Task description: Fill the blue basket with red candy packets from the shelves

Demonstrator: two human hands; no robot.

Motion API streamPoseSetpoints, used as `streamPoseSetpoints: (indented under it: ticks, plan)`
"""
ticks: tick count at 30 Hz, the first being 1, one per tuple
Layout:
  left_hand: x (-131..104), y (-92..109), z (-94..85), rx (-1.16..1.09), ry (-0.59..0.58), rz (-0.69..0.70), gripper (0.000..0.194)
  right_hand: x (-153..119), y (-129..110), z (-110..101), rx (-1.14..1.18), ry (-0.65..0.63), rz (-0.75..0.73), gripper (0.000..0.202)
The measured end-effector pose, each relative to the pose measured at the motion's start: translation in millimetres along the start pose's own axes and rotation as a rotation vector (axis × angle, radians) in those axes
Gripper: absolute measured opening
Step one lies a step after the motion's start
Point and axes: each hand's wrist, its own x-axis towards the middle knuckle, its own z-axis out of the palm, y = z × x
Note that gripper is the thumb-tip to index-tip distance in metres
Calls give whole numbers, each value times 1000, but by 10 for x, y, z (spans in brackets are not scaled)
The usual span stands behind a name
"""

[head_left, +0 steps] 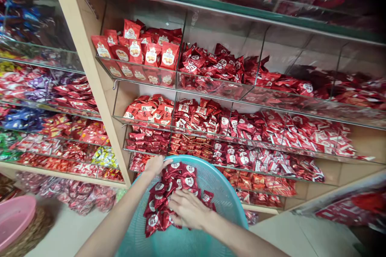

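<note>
A teal perforated basket (232, 204) holds a heap of dark red packets (158, 204) with round white labels. My left hand (155, 166) is at the basket's upper left rim, fingers bent toward the rim, beside the heap. Over the middle of the heap lies my right hand (188, 209), its fingers curled down onto the packets. Its fingertips are partly hidden, so I cannot make out whether a packet is between them.
Shelves with clear fronts (211, 128) hold rows of mostly red packets behind the basket. A wooden upright (90, 80) divides them from more shelves at left. A pink basin (15, 217) stands at lower left; bagged packets (81, 194) lie under the left shelves.
</note>
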Motion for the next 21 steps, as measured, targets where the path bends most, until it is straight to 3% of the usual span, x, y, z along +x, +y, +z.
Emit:
streamPoseSetpoints:
  ticks: [4, 12, 18, 21]
  plan:
    - [4, -2, -6, -3, -7, -3, 73, -37, -128, 171, -59, 16, -49, 15]
    - [-26, 24, -48, -19, -27, -9, 72, 14, -163, 481, -174, 0, 44, 4]
    - [-42, 23, -63, -32, -22, -8, 72, 2, -140, 512, -176, 18, 37, 44]
    - [-48, 17, -76, -33, -22, -4, 72, 14, -127, 583, -185, 0, 28, 50]
